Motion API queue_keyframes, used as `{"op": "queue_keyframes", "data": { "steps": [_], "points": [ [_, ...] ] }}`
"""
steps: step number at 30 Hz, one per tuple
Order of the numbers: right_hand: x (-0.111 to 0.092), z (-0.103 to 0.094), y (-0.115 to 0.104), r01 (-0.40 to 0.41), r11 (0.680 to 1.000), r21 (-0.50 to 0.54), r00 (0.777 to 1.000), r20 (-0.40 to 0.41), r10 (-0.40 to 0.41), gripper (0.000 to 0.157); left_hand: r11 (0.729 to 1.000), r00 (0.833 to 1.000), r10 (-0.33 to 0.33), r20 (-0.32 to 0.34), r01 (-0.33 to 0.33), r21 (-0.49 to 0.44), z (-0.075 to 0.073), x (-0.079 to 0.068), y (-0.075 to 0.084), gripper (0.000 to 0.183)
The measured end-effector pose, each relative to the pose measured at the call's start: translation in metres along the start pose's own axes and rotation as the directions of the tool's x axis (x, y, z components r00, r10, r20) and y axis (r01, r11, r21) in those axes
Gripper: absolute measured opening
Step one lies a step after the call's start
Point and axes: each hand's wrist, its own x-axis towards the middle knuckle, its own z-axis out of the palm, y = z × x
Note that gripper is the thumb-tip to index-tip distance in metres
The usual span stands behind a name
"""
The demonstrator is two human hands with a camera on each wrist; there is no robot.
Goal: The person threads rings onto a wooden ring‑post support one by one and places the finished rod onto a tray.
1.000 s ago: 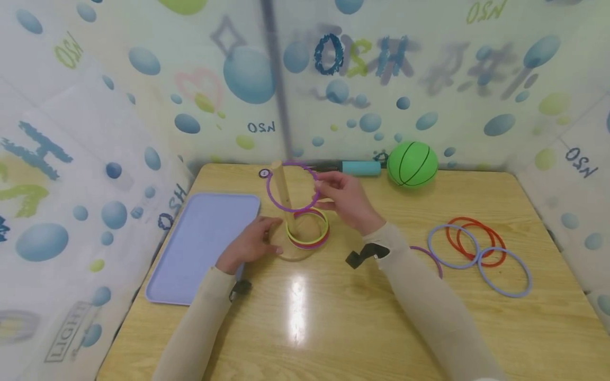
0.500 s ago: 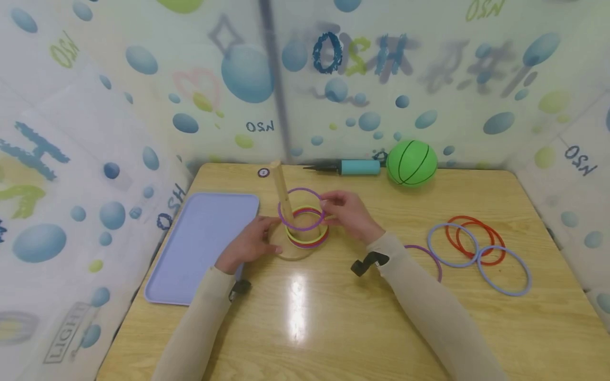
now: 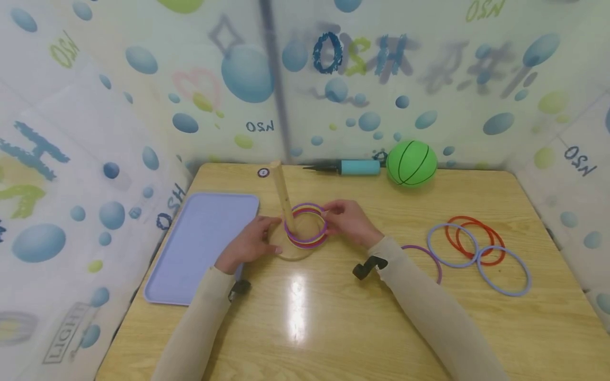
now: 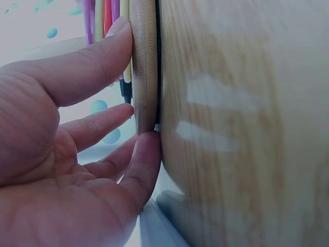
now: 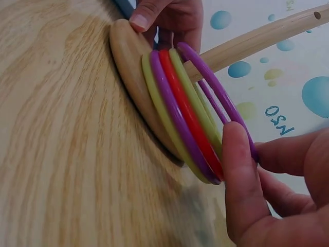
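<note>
A wooden peg (image 3: 282, 190) rises from a round wooden base (image 4: 145, 67) on the table. Several rings are stacked low around the peg; in the right wrist view they show as yellow-green, purple and a red ring (image 5: 184, 105). My right hand (image 3: 352, 223) pinches one more purple ring (image 5: 205, 68) between thumb and fingers. That ring encircles the peg and tilts just above the stack, its far side near the top ring. My left hand (image 3: 248, 244) holds the base at its left edge, thumb on the upper face and fingers along the rim.
A lilac tray (image 3: 202, 243) lies at the left. To the right are a purple ring (image 3: 434, 260), red rings (image 3: 495, 233) and pale blue rings (image 3: 528, 271). A green ball (image 3: 412, 164) and a teal pump (image 3: 359, 168) sit along the back.
The right hand has brought the purple ring down along the peg, from near its top to just over the stack. The left hand has stayed at the base.
</note>
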Motion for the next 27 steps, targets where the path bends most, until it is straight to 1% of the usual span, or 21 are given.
{"op": "queue_keyframes", "data": {
  "steps": [10,13,15,18,21,24,26,27],
  "points": [
    [0.005,-0.006,0.011,-0.003,0.998,-0.069,1.000,-0.018,0.001,0.032,0.999,0.999,-0.031,0.020,0.031,0.009,-0.001,0.001,0.000,0.081],
    [0.006,-0.009,0.014,0.018,0.995,-0.097,0.999,-0.025,-0.020,0.032,0.999,0.999,-0.031,0.020,0.031,0.009,-0.001,0.001,0.001,0.081],
    [0.005,-0.012,0.015,0.040,0.990,-0.135,0.998,-0.032,-0.044,0.033,1.000,1.000,-0.025,0.017,0.024,0.012,-0.001,0.001,0.001,0.081],
    [0.001,-0.020,0.015,0.079,0.971,-0.224,0.995,-0.047,-0.092,0.033,1.000,1.000,-0.018,0.013,0.018,0.009,0.000,0.001,0.001,0.081],
    [-0.005,-0.029,0.014,0.125,0.944,-0.306,0.989,-0.032,-0.141,0.033,1.000,1.000,-0.016,0.013,0.016,0.005,0.000,0.001,0.001,0.081],
    [-0.013,-0.040,0.012,0.164,0.923,-0.347,0.985,0.007,-0.172,0.034,1.000,1.000,-0.019,0.017,0.019,0.005,0.000,0.001,0.001,0.080],
    [-0.020,-0.048,0.011,0.179,0.919,-0.352,0.983,0.033,-0.179,0.035,1.000,1.000,-0.024,0.021,0.024,0.004,0.001,0.001,0.001,0.081],
    [-0.023,-0.053,0.010,0.190,0.910,-0.369,0.981,0.043,-0.188,0.035,1.000,0.999,-0.026,0.022,0.026,0.003,0.001,0.001,0.001,0.081]
  ]
}}
